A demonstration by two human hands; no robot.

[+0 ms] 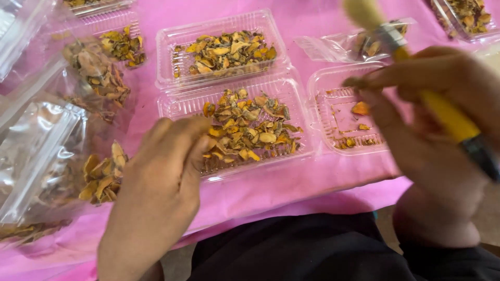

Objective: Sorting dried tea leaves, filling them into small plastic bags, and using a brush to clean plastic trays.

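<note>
My left hand (164, 166) reaches into the near clear plastic tray (291, 91), its fingertips among the dried yellow-orange slices (250, 127) at the tray's left side. My right hand (442, 119) is raised at the right, closed around a yellow-handled brush (442, 106) whose pale bristles point up and away. Its thumb and forefinger also pinch a small brown piece (355, 82). Below that hand sits a nearly bare clear tray (325, 86) with a few orange bits.
A second tray of slices (172, 41) stands behind the near one. Clear zip bags with slices (57, 151) lie at the left, more trays and a bag (323, 47) at the back. A pink cloth (291, 187) covers the table; its front edge runs near my lap.
</note>
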